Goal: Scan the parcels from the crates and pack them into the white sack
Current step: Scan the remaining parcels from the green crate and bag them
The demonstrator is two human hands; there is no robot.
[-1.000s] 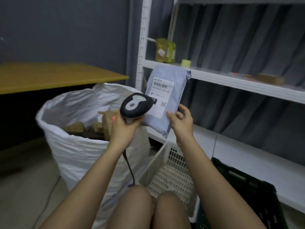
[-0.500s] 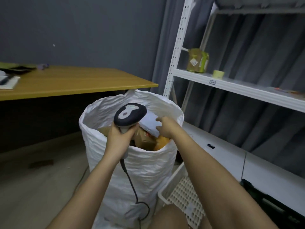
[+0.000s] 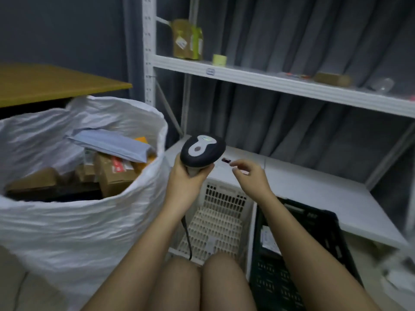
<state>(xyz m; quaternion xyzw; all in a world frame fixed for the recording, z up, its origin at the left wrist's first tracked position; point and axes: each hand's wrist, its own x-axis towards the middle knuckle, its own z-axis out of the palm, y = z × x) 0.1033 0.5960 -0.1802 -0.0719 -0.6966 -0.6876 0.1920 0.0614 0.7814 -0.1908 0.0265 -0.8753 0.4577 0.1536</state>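
My left hand (image 3: 187, 179) grips the black and white barcode scanner (image 3: 202, 151), held upright above the white crate (image 3: 221, 223). Its cable hangs down past my knees. My right hand (image 3: 250, 176) hovers empty with fingers apart over the gap between the white crate and the black crate (image 3: 314, 232). The white sack (image 3: 85, 223) stands at the left, open at the top. A grey mailer parcel (image 3: 110, 145) lies on top of several brown cardboard parcels (image 3: 116, 176) inside it. A labelled parcel (image 3: 267, 237) shows in the black crate.
A white metal shelving unit (image 3: 269, 83) rises behind the crates; its upper shelf holds a yellow-green box (image 3: 187, 40), a tape roll (image 3: 219, 59) and small items. A wooden table (image 3: 51, 83) stands behind the sack. Grey curtains hang at the back.
The grey mailer left my right hand and now lies in the sack. My right hand pulled back empty toward the crates, and my view swung right with the scanner.
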